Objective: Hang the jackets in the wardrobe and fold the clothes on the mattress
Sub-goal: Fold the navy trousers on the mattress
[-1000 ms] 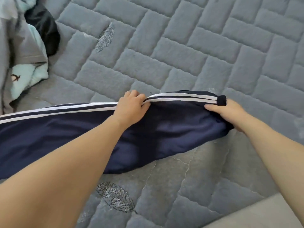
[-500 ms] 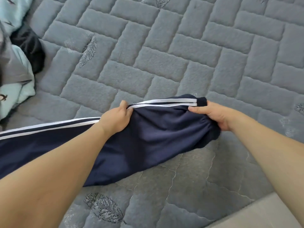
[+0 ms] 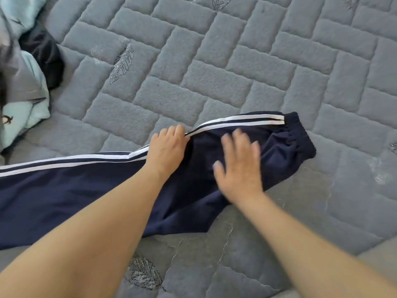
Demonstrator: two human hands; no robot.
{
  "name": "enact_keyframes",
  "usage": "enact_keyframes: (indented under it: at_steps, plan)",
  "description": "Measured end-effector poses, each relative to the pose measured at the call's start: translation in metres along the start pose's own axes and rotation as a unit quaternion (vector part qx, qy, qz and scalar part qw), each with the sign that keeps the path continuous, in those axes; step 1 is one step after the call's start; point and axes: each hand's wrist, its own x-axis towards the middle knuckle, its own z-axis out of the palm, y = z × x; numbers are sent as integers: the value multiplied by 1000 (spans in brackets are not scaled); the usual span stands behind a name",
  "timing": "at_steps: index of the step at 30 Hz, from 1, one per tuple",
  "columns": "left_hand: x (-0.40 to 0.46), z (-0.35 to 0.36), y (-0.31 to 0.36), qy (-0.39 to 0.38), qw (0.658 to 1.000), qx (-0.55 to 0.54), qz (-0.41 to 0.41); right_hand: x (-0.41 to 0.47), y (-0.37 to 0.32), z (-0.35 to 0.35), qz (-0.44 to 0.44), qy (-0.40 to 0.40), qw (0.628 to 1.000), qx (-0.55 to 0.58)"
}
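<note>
At the left edge of the mattress (image 3: 214,67), a quilted grey surface stitched in brick-like blocks with small leaf motifs, lay a heap of unfolded clothes (image 3: 23,82): pale mint fabric, grey cloth and a black garment bunched together.

Stretching from the left edge toward the middle, near the front edge of the mattress, lay the navy track pants (image 3: 86,190), flat on their side, with two white stripes running along the upper seam. The elastic cuff (image 3: 298,134) formed the right-hand end, gathered and slightly puckered.

The left hand (image 3: 167,147) rested on the striped seam about midway along the visible leg, fingers curled over the edge and pinning it; whether it pinched the fabric could not be told for certain. Just to its right, the right hand (image 3: 238,166) was spread flat and relaxed over the navy cloth short of the cuff, gripping nothing, and blurred by motion.

The pants looked light, soft and limp, a smooth knit likely to slide and wrinkle rather than hold a crease. They would probably handle best gripped at firmer parts, the cuff or the striped seam, and flattened by palm before each fold.
</note>
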Motion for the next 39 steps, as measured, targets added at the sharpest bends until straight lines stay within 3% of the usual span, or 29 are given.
enact_keyframes:
  at_steps: [2,4,9,13,15,17,21,24,26,28,31,35,37,39]
  plan:
    - [-17,-2,-31,-35,999,22,14,-48,-34,22,-49,-132,989,-38]
    - [-39,-3,-70,-52,998,42,21,-75,-43,36,-13,-188,981,-55]
    - [-75,-14,-148,-82,992,77,61,-74,-64,38,56,-172,982,-58]
    - [-62,-5,-179,-42,993,60,-92,-108,-132,50,3,-228,973,-38]
    - [-60,-7,-194,-21,989,52,-137,-114,-157,58,54,-223,972,-43]
    - [-72,-10,-212,-4,992,62,-109,-109,-176,61,93,-212,972,-34]
    - [-135,-8,-253,-15,997,49,-54,-99,-227,71,-19,-241,970,-21]
    - [-202,-7,-298,-98,971,-10,-216,-96,-292,83,-49,-283,958,-15]
    - [-241,-8,-332,-139,913,-91,-372,-91,-332,90,-57,-301,952,-16]
    - [-268,-9,-363,-148,856,-166,-467,-89,-364,96,-106,-321,940,-30]
    - [-284,-8,-390,-133,842,-183,-490,-93,-400,105,-187,-334,918,-99]
    - [-291,-3,-406,-87,839,-179,-507,-87,-422,100,-165,-281,936,-132]
    - [-297,-1,-416,-66,837,-185,-511,-78,-422,96,-203,-232,942,-133]
    - [-308,1,-426,-60,830,-195,-520,-69,-423,92,-249,-234,930,-138]
